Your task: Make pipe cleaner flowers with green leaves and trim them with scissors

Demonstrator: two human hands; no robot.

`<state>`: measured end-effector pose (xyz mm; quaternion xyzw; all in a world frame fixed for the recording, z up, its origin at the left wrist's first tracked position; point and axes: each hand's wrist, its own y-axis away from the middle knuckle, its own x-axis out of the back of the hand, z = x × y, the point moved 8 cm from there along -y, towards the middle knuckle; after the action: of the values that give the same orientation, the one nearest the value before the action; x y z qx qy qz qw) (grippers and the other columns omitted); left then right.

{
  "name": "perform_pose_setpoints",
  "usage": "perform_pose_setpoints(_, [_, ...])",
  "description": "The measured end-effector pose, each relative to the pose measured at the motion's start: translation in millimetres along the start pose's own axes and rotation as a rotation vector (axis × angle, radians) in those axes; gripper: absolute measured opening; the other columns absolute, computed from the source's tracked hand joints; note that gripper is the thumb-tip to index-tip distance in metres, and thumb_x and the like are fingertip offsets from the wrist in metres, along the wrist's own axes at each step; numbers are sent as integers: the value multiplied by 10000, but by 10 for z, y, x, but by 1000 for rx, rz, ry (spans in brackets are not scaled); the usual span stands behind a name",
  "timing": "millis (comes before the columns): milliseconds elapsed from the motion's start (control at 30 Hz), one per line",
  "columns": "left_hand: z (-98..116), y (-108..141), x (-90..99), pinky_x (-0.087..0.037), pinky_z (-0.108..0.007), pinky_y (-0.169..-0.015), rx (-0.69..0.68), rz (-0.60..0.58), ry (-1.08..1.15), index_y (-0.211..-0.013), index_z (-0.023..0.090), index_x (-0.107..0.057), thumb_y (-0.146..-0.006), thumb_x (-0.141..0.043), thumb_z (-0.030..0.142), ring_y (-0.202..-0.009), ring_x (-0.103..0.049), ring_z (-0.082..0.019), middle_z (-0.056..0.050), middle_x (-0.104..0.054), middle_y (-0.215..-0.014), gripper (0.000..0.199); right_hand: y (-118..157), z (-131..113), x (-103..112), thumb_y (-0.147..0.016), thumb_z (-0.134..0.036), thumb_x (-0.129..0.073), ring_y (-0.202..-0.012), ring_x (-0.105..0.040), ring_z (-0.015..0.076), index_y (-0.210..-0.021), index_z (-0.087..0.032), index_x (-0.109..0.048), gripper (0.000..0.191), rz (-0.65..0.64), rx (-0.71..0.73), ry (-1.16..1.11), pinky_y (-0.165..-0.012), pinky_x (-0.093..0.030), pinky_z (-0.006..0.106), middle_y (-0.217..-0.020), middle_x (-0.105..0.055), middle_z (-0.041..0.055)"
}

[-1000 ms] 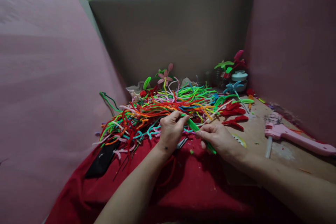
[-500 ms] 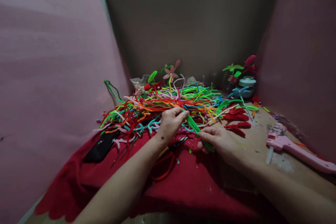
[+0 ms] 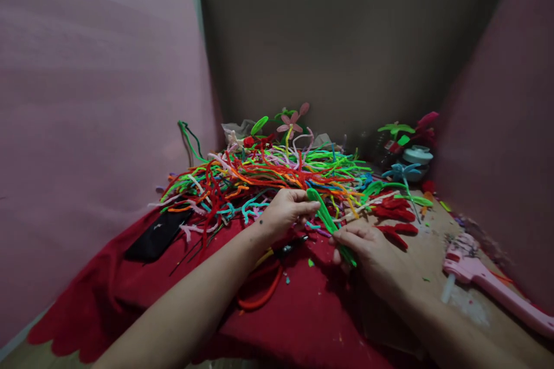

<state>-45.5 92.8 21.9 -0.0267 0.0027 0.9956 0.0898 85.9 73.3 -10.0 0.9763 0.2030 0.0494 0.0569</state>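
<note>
Bent bright green pipe cleaners (image 3: 325, 218) slant between my two hands above the red cloth. My left hand (image 3: 288, 211) pinches them near their rounded upper end, thumb and forefinger closed. Lower down, my right hand (image 3: 357, 242) grips the same pipe cleaners, and their tips stick out below the fingers. Pliers (image 3: 289, 249) with yellow and red handles lie under my left wrist, partly hidden. A large heap of loose pipe cleaners (image 3: 277, 170) in many colours spreads just beyond my hands.
A black phone (image 3: 156, 237) lies on the red cloth (image 3: 277, 328) at left. At right are red pipe-cleaner petals (image 3: 393, 209) and a pink glue gun (image 3: 489, 279). Behind stand a pale blue jar (image 3: 418, 155) and a pink flower (image 3: 289, 123). Walls enclose the table.
The view has shifted slightly. My left hand has tilted at the upper end of the green pipe cleaners, baring their rounded tip. My right hand keeps its grip lower down.
</note>
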Motion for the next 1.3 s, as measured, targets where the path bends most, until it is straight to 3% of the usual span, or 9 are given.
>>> perform_pose_setpoints(100, [-93,7,-43,-232,-149,-331,55,7,55,-647,111,-549,-638,-682,322,-336,-345,-15,54,-472,-465,250,-12,22,-25,-767,-302,-572,-409,-474,76,-595,-138,-597,239,-54,24,-95,-419,-338,186,-487,-597,14])
perform_pose_setpoints(267, [-213,45,-232,-246,-145,-301,135,-95,128,-639,118,-545,-634,-690,314,-323,-369,-23,49,-493,-459,243,-37,91,-34,-726,-365,-647,-491,-555,96,-752,-156,-618,213,-96,-22,-226,-491,-408,191,-591,-650,21])
perform_pose_setpoints(633, [-201,88,-260,-382,-155,-314,197,-173,86,-635,90,-586,-612,-673,165,-380,-500,-63,-5,-595,-517,118,-6,39,-20,-667,-367,-692,-406,-516,77,-691,-134,-632,241,-39,-70,-241,-398,-361,162,-515,-631,15])
perform_pose_setpoints(833, [-211,61,-269,-398,-159,-330,187,-264,134,-651,68,-597,-581,-710,193,-441,-557,-90,-45,-626,-606,182,-39,56,-15,-674,-373,-688,-402,-510,67,-673,-146,-622,237,-72,-48,-234,-406,-365,161,-525,-629,3])
perform_pose_setpoints(1300, [-187,54,-209,-365,-168,-341,142,-209,-32,-676,105,-611,-583,-727,301,-363,-455,-60,31,-525,-459,245,-41,46,-28,-647,-366,-685,-350,-456,72,-619,-150,-583,241,-64,-68,-201,-387,-330,188,-459,-604,-1])
